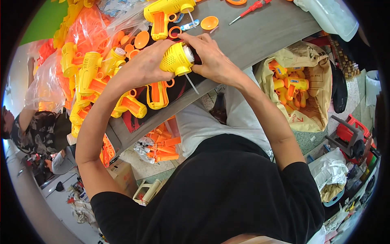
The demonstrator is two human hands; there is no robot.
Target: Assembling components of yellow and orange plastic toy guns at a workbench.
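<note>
My left hand (144, 63) is wrapped round a yellow plastic toy gun (177, 60) above the table's near edge. The gun has a dotted, vented body and a white round end piece, and a thin clear stick juts down from it. Around the white end curve the fingers and thumb of my right hand (212, 60), gripping the gun from the right. An orange ring (175, 32) lies just beyond my fingertips. Past it rests another yellow toy gun (168, 14) with an orange handle and a clear stick. My palms hide part of the held gun.
Several yellow gun bodies (90, 71) pile up on the left, beside orange cups (141, 40). A red screwdriver (254, 9) and an orange oval cap (209, 22) lie on the grey table (268, 36). A paper sack (321, 77) of toy guns stands right. Another person (36, 134) is far left.
</note>
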